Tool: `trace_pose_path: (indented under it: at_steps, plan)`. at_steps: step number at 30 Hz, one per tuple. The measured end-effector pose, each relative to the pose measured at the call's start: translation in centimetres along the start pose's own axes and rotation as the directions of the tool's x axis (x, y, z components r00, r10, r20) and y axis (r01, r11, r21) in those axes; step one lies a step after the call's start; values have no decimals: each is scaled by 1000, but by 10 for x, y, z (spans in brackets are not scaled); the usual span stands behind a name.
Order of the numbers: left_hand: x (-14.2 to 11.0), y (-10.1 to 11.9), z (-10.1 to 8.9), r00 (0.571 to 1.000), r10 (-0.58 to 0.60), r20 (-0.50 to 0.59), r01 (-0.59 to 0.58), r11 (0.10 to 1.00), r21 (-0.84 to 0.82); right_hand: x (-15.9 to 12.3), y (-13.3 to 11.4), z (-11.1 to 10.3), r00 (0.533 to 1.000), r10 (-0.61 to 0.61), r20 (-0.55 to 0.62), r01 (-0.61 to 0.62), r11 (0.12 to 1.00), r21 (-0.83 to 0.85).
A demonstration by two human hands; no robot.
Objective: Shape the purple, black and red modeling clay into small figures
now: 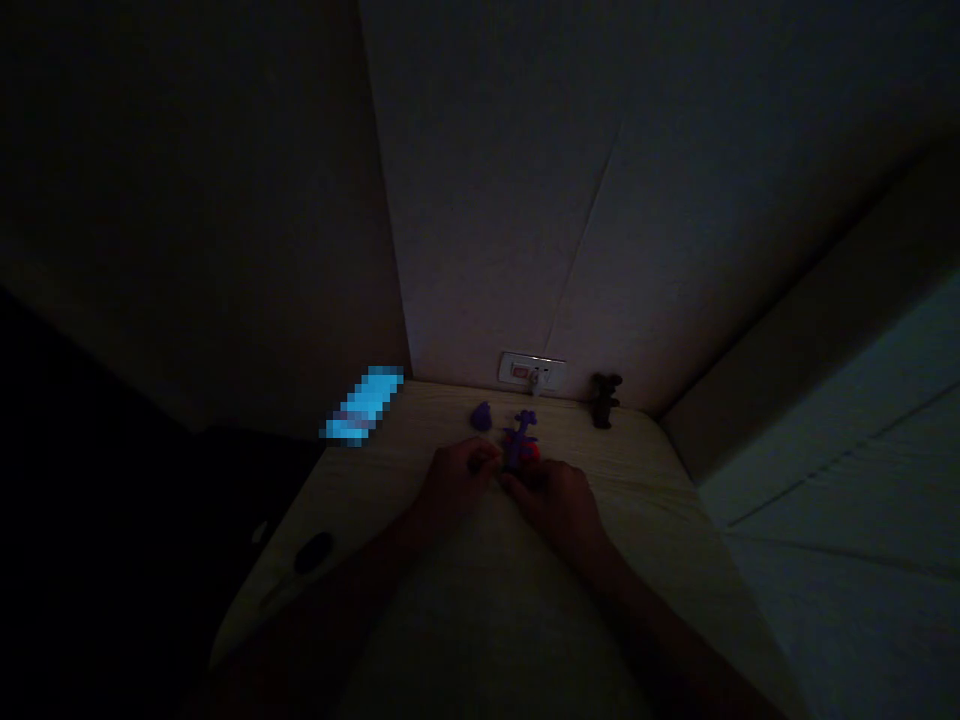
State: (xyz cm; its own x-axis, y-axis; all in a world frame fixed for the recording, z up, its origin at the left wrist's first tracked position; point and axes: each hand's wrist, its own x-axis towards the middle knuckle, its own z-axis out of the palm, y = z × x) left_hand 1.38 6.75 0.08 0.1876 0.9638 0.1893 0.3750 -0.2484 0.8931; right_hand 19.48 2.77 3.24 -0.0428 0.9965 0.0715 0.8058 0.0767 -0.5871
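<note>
head view: a purple, thin-limbed, clay-like figure [519, 443] is seen on the pale wood-grain table [637, 475], by the curled left hand [459, 478] and right hand [561, 500]; whether anything is gripped cannot be told. light, soft handling is expected; best held mid-body.

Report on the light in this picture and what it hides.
Head view: very dark overall, blackest at lower left; head view: the bright blue patch is the brightest area, its content pixelated beyond reading; head view: the left hand and right hand are dim, finger detail by the purple figure lost; head view: the dark figure near the wall is nearly a silhouette.
</note>
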Motion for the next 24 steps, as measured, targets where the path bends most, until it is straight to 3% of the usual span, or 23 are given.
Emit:
trace_pose_path:
  at_steps: [6,13,17,24]
  plan:
    - [-2,-3,-2,999,38,16,-40,997,73,-3,6,-5,996,33,-84,-17,983,185]
    - [4,-2,3,982,149,119,-170,967,188,-8,25,-28,979,50,-198,14,951,309]
    - [4,-2,8,965,203,167,-237,946,219,-12,54,-40,967,75,-243,18,933,359]
    - [2,-5,9,960,231,156,-265,928,261,-9,120,-57,937,180,-299,-28,894,447]
